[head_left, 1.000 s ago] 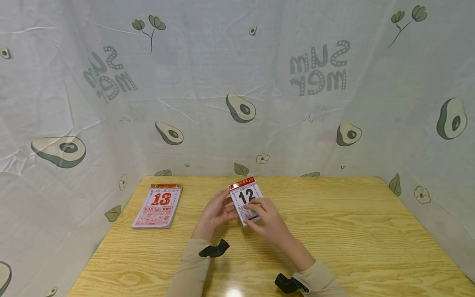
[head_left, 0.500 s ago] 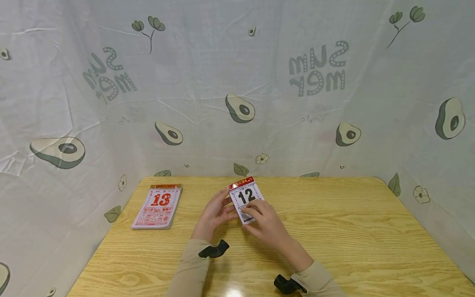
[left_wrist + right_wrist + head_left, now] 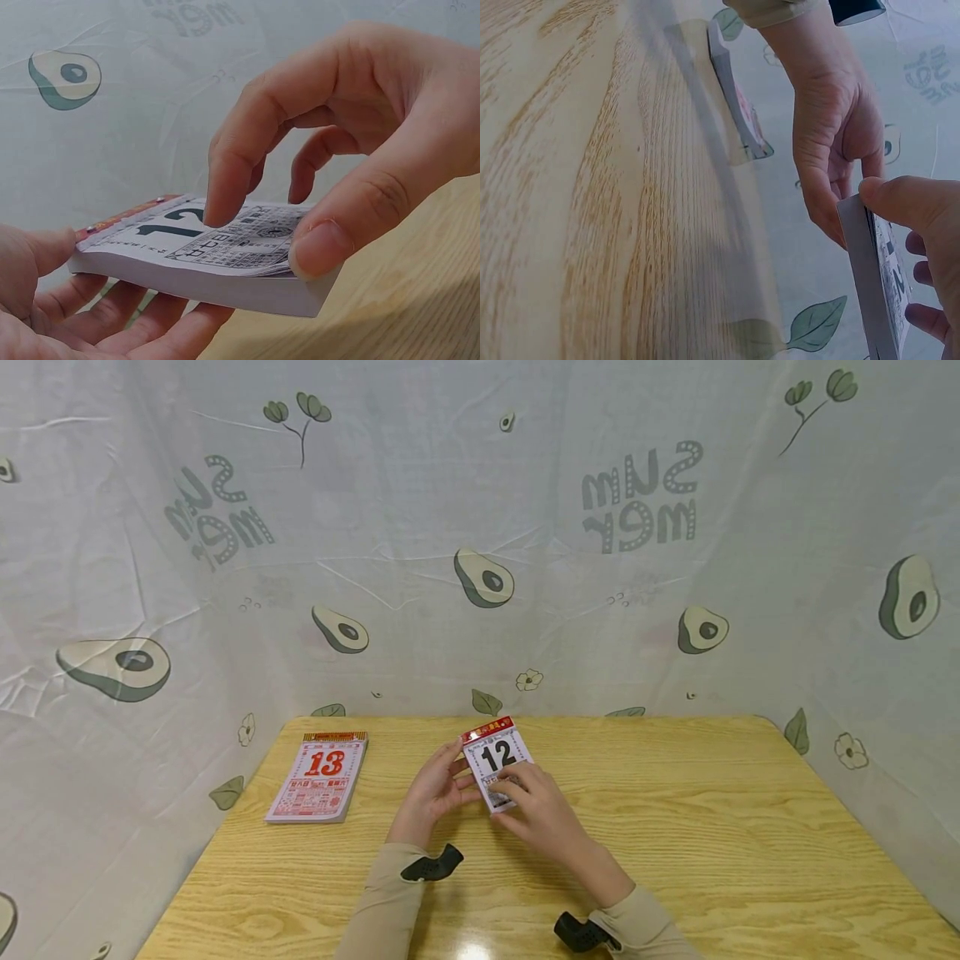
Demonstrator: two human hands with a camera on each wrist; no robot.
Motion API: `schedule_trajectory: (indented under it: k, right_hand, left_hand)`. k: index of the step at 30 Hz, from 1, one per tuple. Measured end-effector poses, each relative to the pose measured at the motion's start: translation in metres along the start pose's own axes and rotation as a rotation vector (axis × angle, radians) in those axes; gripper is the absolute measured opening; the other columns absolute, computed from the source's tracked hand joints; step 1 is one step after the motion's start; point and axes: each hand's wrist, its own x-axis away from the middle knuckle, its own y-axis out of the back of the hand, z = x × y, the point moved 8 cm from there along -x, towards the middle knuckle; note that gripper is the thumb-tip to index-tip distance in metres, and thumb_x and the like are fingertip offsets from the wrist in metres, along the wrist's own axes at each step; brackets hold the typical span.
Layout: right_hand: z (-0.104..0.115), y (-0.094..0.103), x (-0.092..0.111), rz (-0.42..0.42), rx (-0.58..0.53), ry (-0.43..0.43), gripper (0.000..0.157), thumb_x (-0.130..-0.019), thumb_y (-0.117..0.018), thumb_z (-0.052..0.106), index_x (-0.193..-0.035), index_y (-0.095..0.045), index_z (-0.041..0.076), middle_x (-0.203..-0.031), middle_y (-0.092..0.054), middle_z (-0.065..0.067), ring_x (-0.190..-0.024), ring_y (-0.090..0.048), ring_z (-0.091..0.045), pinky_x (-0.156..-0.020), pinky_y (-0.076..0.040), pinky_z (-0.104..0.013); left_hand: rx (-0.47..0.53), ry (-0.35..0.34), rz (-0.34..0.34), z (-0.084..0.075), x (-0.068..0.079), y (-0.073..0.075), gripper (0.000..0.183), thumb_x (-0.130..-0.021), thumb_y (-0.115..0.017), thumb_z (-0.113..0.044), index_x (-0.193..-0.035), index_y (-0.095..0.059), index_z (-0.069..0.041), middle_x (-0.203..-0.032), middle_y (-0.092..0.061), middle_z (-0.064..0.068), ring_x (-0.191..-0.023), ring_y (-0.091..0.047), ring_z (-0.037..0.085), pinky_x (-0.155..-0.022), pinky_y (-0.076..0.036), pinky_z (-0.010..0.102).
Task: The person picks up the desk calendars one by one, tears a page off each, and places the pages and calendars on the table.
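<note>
A small tear-off calendar with a red header and a black 12 is tilted above the table. My left hand grips it from the left, with fingers spread under its back and the thumb by the header, as the left wrist view shows. My right hand reaches over the lower part. Its thumb touches the bottom corner, where the top sheets stand slightly apart. The index finger bends down to the printed page, well away from the thumb. A larger tear-off calendar with a red 13 lies at the left.
The wooden table extends to the right and in front of the arms. A pale curtain with avocado prints hangs behind the back edge and along both sides. Black wrist devices sit over the beige sleeves.
The right hand has shifted slightly up and left over the calendar, and its fingers have drawn closer. The lower page now lies flatter with other print showing. The left hand holds still.
</note>
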Motion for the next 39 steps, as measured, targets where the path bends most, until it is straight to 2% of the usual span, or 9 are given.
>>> schedule_trajectory:
  k: [12, 24, 31, 39]
  right_hand:
    - [0.000, 0.002, -0.001, 0.017, -0.007, -0.006, 0.020, -0.078, -0.081, 0.020, -0.094, -0.072, 0.013, -0.108, -0.064, -0.004, -0.104, -0.057, -0.020, -0.091, -0.049, -0.040]
    - [-0.004, 0.004, -0.001, 0.050, -0.011, 0.001, 0.017, -0.078, -0.081, 0.018, -0.092, -0.072, 0.014, -0.106, -0.065, -0.003, -0.104, -0.057, -0.020, -0.089, -0.048, -0.039]
    - [-0.006, 0.005, -0.001, 0.056, -0.006, 0.020, 0.018, -0.076, -0.082, 0.014, -0.091, -0.072, 0.013, -0.106, -0.066, -0.004, -0.105, -0.059, -0.022, -0.093, -0.049, -0.039]
    - [-0.005, 0.011, -0.002, 0.003, 0.009, 0.042, 0.015, -0.077, -0.080, 0.010, -0.089, -0.071, 0.012, -0.103, -0.066, -0.004, -0.101, -0.060, -0.020, -0.088, -0.050, -0.038]
  left_hand:
    - [-0.002, 0.000, 0.003, 0.001, 0.000, 0.000, 0.044, -0.102, -0.046, -0.043, -0.134, -0.041, -0.014, -0.119, -0.056, 0.011, -0.093, -0.067, 0.024, -0.074, -0.058, 0.045]
    - [-0.007, 0.007, -0.005, 0.001, 0.001, 0.000, 0.039, -0.101, -0.046, -0.044, -0.128, -0.042, -0.016, -0.118, -0.058, 0.010, -0.093, -0.068, 0.023, -0.080, -0.057, 0.049]
    - [-0.006, 0.016, -0.009, 0.002, 0.000, 0.001, 0.038, -0.101, -0.046, -0.045, -0.127, -0.044, -0.017, -0.117, -0.058, 0.010, -0.093, -0.068, 0.023, -0.081, -0.056, 0.049]
    - [-0.010, 0.013, 0.004, 0.001, 0.000, 0.000, 0.039, -0.101, -0.047, -0.044, -0.128, -0.044, -0.017, -0.119, -0.058, 0.010, -0.093, -0.068, 0.024, -0.085, -0.055, 0.052]
